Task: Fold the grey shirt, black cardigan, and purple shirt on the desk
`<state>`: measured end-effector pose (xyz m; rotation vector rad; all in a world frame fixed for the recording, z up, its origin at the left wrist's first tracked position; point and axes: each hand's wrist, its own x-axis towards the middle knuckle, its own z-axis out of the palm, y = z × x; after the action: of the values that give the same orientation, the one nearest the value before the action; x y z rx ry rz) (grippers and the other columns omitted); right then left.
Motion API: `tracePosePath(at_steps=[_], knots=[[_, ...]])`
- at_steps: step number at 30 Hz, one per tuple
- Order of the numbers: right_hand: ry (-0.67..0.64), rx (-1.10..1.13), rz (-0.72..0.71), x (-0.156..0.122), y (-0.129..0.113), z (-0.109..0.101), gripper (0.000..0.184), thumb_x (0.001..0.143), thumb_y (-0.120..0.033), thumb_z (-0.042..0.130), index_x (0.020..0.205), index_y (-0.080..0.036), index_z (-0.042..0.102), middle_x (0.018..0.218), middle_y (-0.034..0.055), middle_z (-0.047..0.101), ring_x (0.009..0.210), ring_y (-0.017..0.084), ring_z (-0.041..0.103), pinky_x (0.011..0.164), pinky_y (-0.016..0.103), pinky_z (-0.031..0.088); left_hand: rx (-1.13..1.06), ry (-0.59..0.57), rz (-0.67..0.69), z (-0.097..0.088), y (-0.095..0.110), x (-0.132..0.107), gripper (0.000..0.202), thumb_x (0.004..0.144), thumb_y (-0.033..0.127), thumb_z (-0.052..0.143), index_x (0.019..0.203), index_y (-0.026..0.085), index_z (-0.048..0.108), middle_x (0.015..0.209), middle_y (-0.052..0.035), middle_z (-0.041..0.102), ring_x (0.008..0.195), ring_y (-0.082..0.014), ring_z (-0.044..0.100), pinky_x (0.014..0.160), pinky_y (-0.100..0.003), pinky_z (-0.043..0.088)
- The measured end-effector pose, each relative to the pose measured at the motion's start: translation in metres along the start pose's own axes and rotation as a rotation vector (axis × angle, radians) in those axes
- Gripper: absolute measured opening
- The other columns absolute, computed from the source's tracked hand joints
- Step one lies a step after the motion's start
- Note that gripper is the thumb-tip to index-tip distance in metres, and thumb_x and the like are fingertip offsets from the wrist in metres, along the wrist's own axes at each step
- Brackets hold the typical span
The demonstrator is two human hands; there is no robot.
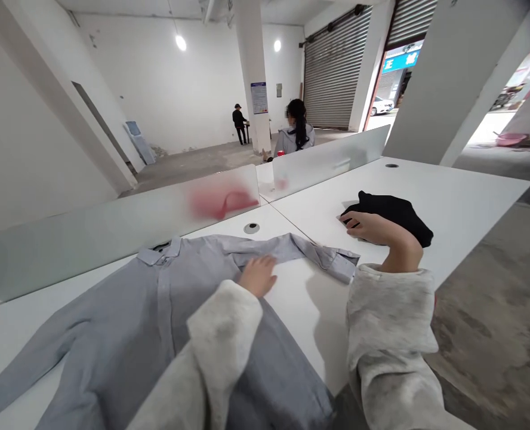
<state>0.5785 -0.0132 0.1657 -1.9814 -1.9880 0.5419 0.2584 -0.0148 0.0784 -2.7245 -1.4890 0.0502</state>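
A grey button-up shirt lies spread on the white table, its collar toward the divider. One sleeve stretches out to the right and ends at an unbuttoned-looking cuff. My left hand rests open, palm down, near the shoulder end of that sleeve, fingers extended. Further right, my right hand is in front of a bunched black cloth, partly covering it. Its fingers are loosely bent and apart, with nothing visible in them. Whether they touch the cloth or the table, I cannot tell.
A frosted divider runs along the table's far edge, with a blurred red thing behind it. Cable holes pierce the white tabletop. One person is beyond the divider; another person stands at the back near a pillar.
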Motion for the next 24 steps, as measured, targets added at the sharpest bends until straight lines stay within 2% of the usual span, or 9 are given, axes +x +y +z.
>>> tracePosePath(at_steps=[2, 4, 9, 13, 15, 16, 18, 20, 24], knots=[[-0.020, -0.022, 0.007, -0.001, 0.002, 0.008, 0.039, 0.082, -0.014, 0.047, 0.119, -0.021, 0.056, 0.111, 0.0071, 0.064, 0.090, 0.019, 0.063, 0.073, 0.026, 0.049, -0.036, 0.002, 0.010, 0.017, 0.031, 0.010, 0.052, 0.091, 0.033, 0.042, 0.139, 0.013, 0.037, 0.145, -0.0092, 0.040, 0.133, -0.0239, 0.036, 0.109, -0.044, 0.029], [-0.069, -0.073, 0.019, -0.003, 0.010, 0.024, 0.043, 0.077, -0.007, 0.045, 0.116, -0.020, 0.058, 0.111, 0.0079, 0.064, 0.091, 0.019, 0.063, 0.072, 0.025, 0.049, -0.058, 0.026, -0.008, 0.032, 0.045, 0.012, 0.050, 0.094, 0.033, 0.037, 0.138, 0.011, 0.037, 0.145, -0.0115, 0.040, 0.134, -0.0257, 0.034, 0.109, -0.045, 0.028], [-0.048, -0.049, -0.205, -0.021, 0.055, 0.084, 0.059, 0.068, -0.002, 0.043, 0.121, -0.024, 0.058, 0.131, 0.0061, 0.053, 0.119, 0.023, 0.051, 0.096, 0.033, 0.043, -0.152, 0.276, -0.064, 0.051, 0.041, 0.005, 0.043, 0.093, 0.028, 0.039, 0.131, 0.012, 0.046, 0.124, -0.0122, 0.057, 0.117, -0.0256, 0.047, 0.100, -0.041, 0.037], [0.046, 0.049, -0.214, -0.029, 0.093, 0.118, 0.066, 0.070, -0.007, 0.044, 0.133, -0.025, 0.049, 0.142, 0.0047, 0.043, 0.129, 0.025, 0.041, 0.104, 0.039, 0.037, -0.175, 0.328, -0.042, 0.052, 0.039, 0.004, 0.033, 0.091, 0.024, 0.041, 0.118, 0.016, 0.057, 0.101, -0.0095, 0.061, 0.100, -0.0263, 0.052, 0.087, -0.042, 0.042], [0.145, 0.039, -0.192, -0.025, 0.100, 0.126, 0.067, 0.071, -0.009, 0.042, 0.136, -0.024, 0.047, 0.134, 0.0070, 0.050, 0.122, 0.025, 0.047, 0.101, 0.039, 0.040, -0.200, 0.330, -0.037, 0.052, 0.040, 0.004, 0.028, 0.089, 0.020, 0.041, 0.109, 0.017, 0.060, 0.098, -0.0085, 0.060, 0.097, -0.0248, 0.052, 0.085, -0.040, 0.043], [0.200, 0.019, -0.179, -0.022, 0.101, 0.128, 0.063, 0.071, -0.009, 0.041, 0.132, -0.022, 0.052, 0.126, 0.0084, 0.055, 0.116, 0.025, 0.050, 0.098, 0.039, 0.041, -0.213, 0.330, -0.035, 0.052, 0.040, 0.004, 0.026, 0.087, 0.017, 0.043, 0.105, 0.017, 0.061, 0.098, -0.0081, 0.060, 0.097, -0.0236, 0.052, 0.085, -0.038, 0.043], [0.305, -0.011, -0.159, -0.018, 0.097, 0.131, 0.052, 0.070, -0.008, 0.040, 0.112, -0.020, 0.067, 0.106, 0.0104, 0.060, 0.102, 0.025, 0.055, 0.090, 0.038, 0.044, -0.229, 0.329, -0.022, 0.051, 0.040, 0.004, 0.023, 0.082, 0.012, 0.046, 0.099, 0.017, 0.061, 0.102, -0.0073, 0.059, 0.100, -0.0214, 0.051, 0.086, -0.035, 0.042], [0.398, 0.019, -0.163, -0.019, 0.090, 0.131, 0.044, 0.069, -0.009, 0.039, 0.096, -0.018, 0.073, 0.094, 0.0106, 0.059, 0.092, 0.024, 0.055, 0.084, 0.035, 0.045, -0.244, 0.324, 0.000, 0.050, 0.040, 0.003, 0.019, 0.079, 0.012, 0.049, 0.092, 0.018, 0.061, 0.105, -0.0062, 0.059, 0.102, -0.0203, 0.051, 0.088, -0.033, 0.042], [0.562, 0.283, -0.082, -0.034, 0.077, 0.130, 0.043, 0.073, -0.017, 0.039, 0.104, -0.019, 0.068, 0.091, 0.0070, 0.063, 0.077, 0.019, 0.056, 0.074, 0.031, 0.045, -0.260, 0.294, 0.025, 0.049, 0.039, 0.002, 0.019, 0.085, 0.014, 0.043, 0.079, 0.019, 0.061, 0.091, -0.0046, 0.063, 0.092, -0.0191, 0.055, 0.084, -0.032, 0.042]])
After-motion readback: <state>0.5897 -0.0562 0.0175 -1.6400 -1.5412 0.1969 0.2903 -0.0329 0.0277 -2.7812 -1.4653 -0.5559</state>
